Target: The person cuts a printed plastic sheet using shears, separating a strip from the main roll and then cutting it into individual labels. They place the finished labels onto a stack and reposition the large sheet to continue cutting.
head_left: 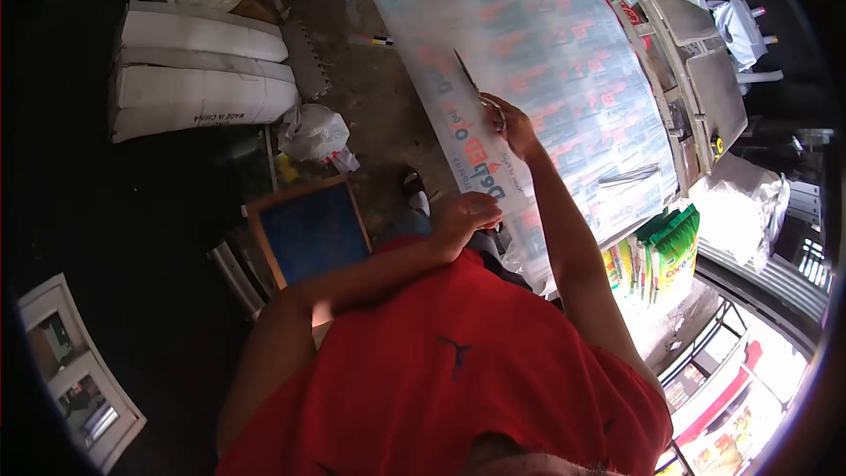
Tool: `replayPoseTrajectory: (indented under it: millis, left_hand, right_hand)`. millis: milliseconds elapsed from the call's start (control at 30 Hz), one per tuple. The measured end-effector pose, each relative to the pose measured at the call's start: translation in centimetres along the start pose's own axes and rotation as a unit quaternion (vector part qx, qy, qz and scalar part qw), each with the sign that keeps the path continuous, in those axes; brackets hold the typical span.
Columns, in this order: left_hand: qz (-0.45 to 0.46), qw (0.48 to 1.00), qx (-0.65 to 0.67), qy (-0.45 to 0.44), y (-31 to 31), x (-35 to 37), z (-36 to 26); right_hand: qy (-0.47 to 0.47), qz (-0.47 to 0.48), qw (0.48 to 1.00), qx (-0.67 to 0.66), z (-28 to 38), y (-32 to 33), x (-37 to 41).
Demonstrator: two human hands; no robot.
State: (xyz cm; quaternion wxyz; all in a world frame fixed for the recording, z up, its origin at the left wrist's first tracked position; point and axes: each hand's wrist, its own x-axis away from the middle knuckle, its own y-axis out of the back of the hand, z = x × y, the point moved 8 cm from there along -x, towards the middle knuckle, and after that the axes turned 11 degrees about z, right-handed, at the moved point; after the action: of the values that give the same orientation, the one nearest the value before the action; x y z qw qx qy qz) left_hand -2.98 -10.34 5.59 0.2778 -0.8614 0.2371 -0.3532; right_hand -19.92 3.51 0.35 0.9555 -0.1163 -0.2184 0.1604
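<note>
Right hand [506, 123] clasping scissors [467, 71] over a printed translucent sheet [564, 79], left hand [467, 219] sitting by the sheet's left edge, grip unclear

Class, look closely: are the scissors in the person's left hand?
No, the person's right hand holds the scissors by the handles, over the printed sheet.
</note>
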Motion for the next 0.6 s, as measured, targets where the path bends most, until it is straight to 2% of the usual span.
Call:
replayPoseTrajectory:
  millis: [67,100,133,200,233,300,367,400,467,500,533,600]
  left_hand:
    - [0.040,0.998,-0.052,-0.008,1.9,-1.3,0.0]
    - [0.055,0.998,-0.020,-0.015,5.0,-2.7,1.7]
    - [0.015,1.000,-0.024,-0.013,7.1,-3.2,0.2]
    - [-0.084,0.996,-0.023,0.006,12.9,-6.3,-2.5]
    - [-0.105,0.993,0.035,-0.032,14.4,-7.9,-5.2]
    - [-0.134,0.985,-0.026,-0.102,18.8,-12.2,-9.3]
    - [-0.139,0.977,0.009,-0.161,19.7,-14.5,-13.5]
    - [-0.138,0.978,0.010,-0.159,21.0,-16.8,-14.2]
    - [-0.166,0.958,-0.062,-0.226,24.2,-20.0,-15.5]
    - [-0.254,0.933,-0.131,-0.220,23.7,-18.9,-16.7]
    - [-0.255,0.932,-0.138,-0.218,22.4,-18.3,-17.7]
    - [-0.187,0.903,-0.211,-0.325,18.3,-16.5,-21.1]
  right_hand:
    - [0.015,0.008,1.000,0.011,1.1,-0.8,0.1]
    - [0.003,0.017,0.999,-0.044,1.4,-1.3,0.3]
    - [-0.008,0.026,0.995,-0.097,1.6,-1.7,0.4]
    - [0.002,0.021,0.994,-0.103,0.9,-1.7,0.2]
    - [0.010,0.025,0.993,-0.111,0.7,-1.6,0.1]
    - [-0.002,0.020,0.993,-0.115,1.1,-2.0,0.1]
    - [-0.014,0.025,0.994,-0.104,1.3,-2.4,0.2]
    - [-0.015,0.022,0.994,-0.104,1.9,-2.5,0.3]
    - [-0.040,0.024,0.995,-0.094,2.6,-3.0,0.6]
    - [-0.038,0.024,0.994,-0.099,2.5,-2.7,0.3]
    - [-0.043,0.038,0.994,-0.098,2.5,-2.4,0.2]
    - [-0.041,0.052,0.992,-0.103,2.4,-1.6,-0.2]
